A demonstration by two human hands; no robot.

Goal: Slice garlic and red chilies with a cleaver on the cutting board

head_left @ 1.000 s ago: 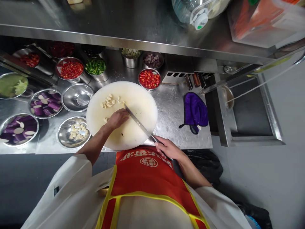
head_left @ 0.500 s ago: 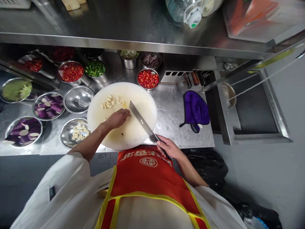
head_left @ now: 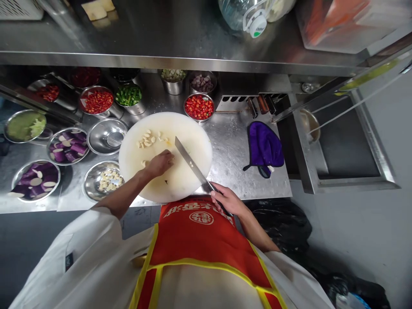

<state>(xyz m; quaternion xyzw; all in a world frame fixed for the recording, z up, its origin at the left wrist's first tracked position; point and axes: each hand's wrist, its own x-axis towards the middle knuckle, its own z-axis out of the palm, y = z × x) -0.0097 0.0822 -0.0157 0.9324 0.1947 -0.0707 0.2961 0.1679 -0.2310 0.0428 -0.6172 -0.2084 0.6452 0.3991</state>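
Observation:
My right hand (head_left: 227, 198) grips the black handle of a kitchen knife (head_left: 192, 165), its blade slanting up and left over the round white cutting board (head_left: 196, 128). A small pale piece clings to the blade. My left hand (head_left: 163, 162) rests on the board left of the blade, fingers curled together; a pale bit shows at the fingertips, too small to name. Peeled garlic cloves (head_left: 146, 140) lie in a loose group beyond that hand. Left of the board, a steel bowl (head_left: 91, 193) holds pale cut garlic pieces (head_left: 110, 179).
A steel bowl (head_left: 107, 136) stands beside the board, near bowls of purple eggplant chunks (head_left: 69, 148). Behind are pots of chopped red chilies (head_left: 198, 106) and green peppers (head_left: 128, 95). A purple cloth (head_left: 264, 143) lies right, below a knife rack (head_left: 238, 103). A steel shelf (head_left: 161, 43) overhangs the back.
My left hand has shifted slightly down and turned, fingers more curled. The knife stays nearly still in my right hand. The view has moved slightly.

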